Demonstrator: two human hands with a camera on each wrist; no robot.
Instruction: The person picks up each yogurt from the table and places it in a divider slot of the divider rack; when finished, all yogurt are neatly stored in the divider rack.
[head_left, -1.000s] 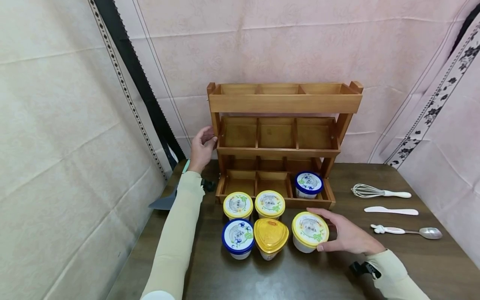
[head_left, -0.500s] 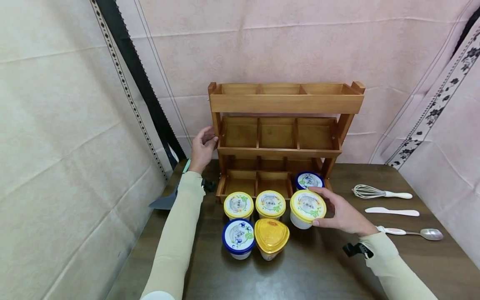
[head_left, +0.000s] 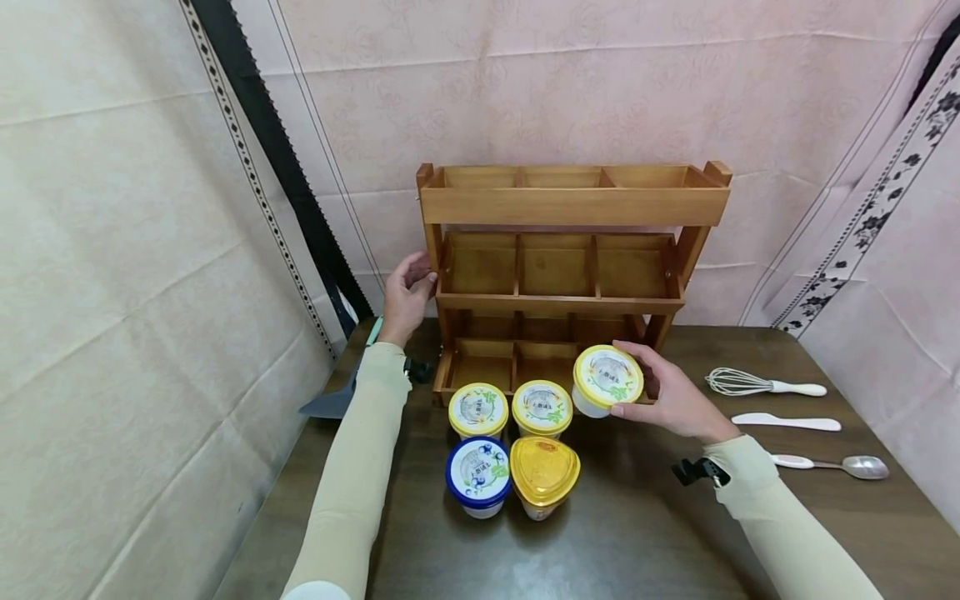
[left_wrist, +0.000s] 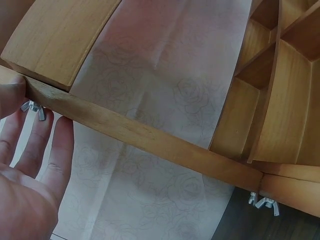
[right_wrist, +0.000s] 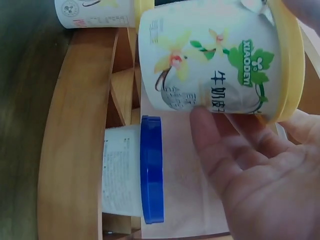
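My right hand [head_left: 678, 398] grips a white paper tub with a yellow lid [head_left: 606, 377], thumb and fingers around its sides. In the head view the tub is raised before the bottom right compartment of the wooden tiered rack [head_left: 573, 207]. Beneath it, the right wrist view shows a blue-lidded tub [right_wrist: 152, 170] standing in that bottom tier; the held tub hides it from the head camera. My left hand [head_left: 407, 298] holds the rack's left side post [left_wrist: 125, 122], thumb on one face and fingertips against the other, near a wing nut [left_wrist: 35, 107].
Before the rack stand two yellow-lidded tubs [head_left: 477, 408], a blue-lidded tub [head_left: 478, 472] and a tub with a yellow rounded-triangular lid [head_left: 544, 472]. At right lie a whisk [head_left: 761, 383], a white knife [head_left: 786, 422] and a spoon [head_left: 843, 465]. A dark blade-like object [head_left: 330, 404] lies left.
My right hand has lifted the yellow-lidded tub off the table and carried it forward and slightly left, up to the rack's lowest tier. The left hand keeps its place on the post.
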